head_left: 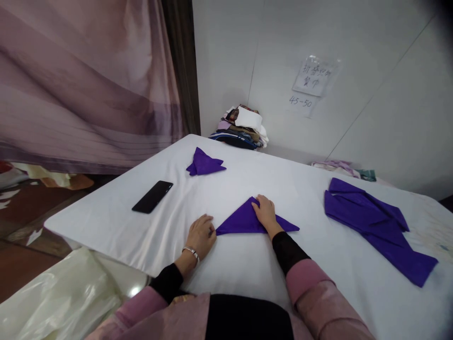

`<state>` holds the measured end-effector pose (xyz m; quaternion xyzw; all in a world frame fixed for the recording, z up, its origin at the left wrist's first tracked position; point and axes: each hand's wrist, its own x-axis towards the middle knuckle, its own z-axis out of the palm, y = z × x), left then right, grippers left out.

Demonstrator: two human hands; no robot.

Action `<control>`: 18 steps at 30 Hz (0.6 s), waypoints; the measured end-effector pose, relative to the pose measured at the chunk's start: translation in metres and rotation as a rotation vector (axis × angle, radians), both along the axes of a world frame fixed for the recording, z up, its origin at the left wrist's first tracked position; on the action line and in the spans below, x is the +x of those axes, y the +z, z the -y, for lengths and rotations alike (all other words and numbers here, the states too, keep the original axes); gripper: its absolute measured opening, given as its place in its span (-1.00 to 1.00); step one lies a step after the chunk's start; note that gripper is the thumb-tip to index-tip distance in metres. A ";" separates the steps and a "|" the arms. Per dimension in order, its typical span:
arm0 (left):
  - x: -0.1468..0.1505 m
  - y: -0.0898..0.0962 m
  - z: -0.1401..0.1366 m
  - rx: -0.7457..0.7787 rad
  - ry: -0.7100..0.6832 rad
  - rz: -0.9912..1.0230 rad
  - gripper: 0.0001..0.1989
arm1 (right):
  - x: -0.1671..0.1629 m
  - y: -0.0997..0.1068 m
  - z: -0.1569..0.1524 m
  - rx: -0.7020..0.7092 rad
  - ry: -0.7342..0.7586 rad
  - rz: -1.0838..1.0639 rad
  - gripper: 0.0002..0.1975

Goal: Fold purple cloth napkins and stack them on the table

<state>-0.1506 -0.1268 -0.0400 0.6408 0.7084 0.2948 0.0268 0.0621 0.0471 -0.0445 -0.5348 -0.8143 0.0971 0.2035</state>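
Observation:
A purple cloth napkin (244, 218), folded into a triangle, lies on the white-covered table with its long edge towards me. My left hand (201, 237), wearing a silver bracelet, is closed at the napkin's left corner, its thumb and finger pinching the tip. Over the right part of the triangle, my right hand (264, 212) has its curled fingers and thumb on the cloth close to the top point. Part of the napkin is hidden under that hand.
Farther back stands a folded purple napkin (205, 163). A black phone (153, 196) lies to the left, and loosely folded purple napkins (375, 226) lie to the right. Piled clothes (244, 125) sit beyond the table's far edge (293, 161). A plastic bag (67, 293) is at the lower left.

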 end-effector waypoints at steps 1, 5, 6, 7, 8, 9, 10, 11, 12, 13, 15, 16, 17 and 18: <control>-0.001 0.000 0.000 0.003 0.001 0.003 -0.91 | 0.000 0.000 0.000 -0.007 -0.003 0.001 -0.71; 0.008 0.009 -0.003 0.000 -0.011 -0.005 -0.65 | -0.001 0.000 0.000 -0.013 -0.008 -0.003 -0.71; 0.014 0.014 -0.006 0.003 -0.044 -0.018 -0.60 | -0.001 0.001 0.001 -0.009 -0.008 -0.006 -0.72; 0.023 0.018 -0.009 0.004 -0.096 -0.035 -0.57 | 0.000 0.001 0.001 -0.004 -0.008 -0.009 -0.72; 0.032 0.022 -0.012 0.001 -0.163 -0.056 -0.56 | 0.000 0.001 0.002 0.001 -0.006 -0.012 -0.72; 0.042 0.024 -0.017 -0.010 -0.235 -0.080 -0.57 | 0.000 0.001 0.002 0.006 -0.002 -0.014 -0.72; 0.051 0.025 -0.021 -0.029 -0.302 -0.107 -0.58 | 0.000 0.001 0.002 0.010 0.000 -0.015 -0.71; 0.059 0.025 -0.026 -0.056 -0.354 -0.139 -0.58 | 0.000 0.001 0.002 0.010 0.001 -0.014 -0.70; 0.064 0.022 -0.031 -0.090 -0.390 -0.171 -0.53 | 0.000 0.001 0.002 0.009 0.001 -0.012 -0.70; 0.068 0.019 -0.035 -0.129 -0.409 -0.200 -0.45 | 0.000 0.001 0.002 0.007 0.002 -0.010 -0.69; 0.071 0.009 -0.041 -0.204 -0.415 -0.242 -0.29 | 0.000 0.000 0.001 0.000 0.001 -0.006 -0.68; 0.070 0.004 -0.042 -0.228 -0.410 -0.253 -0.24 | 0.000 0.000 0.001 -0.002 0.000 -0.006 -0.68; 0.068 -0.001 -0.043 -0.240 -0.406 -0.260 -0.22 | 0.000 0.000 0.001 -0.001 -0.001 -0.007 -0.68; 0.067 -0.004 -0.044 -0.243 -0.402 -0.264 -0.21 | -0.001 -0.001 0.001 0.001 0.000 -0.007 -0.68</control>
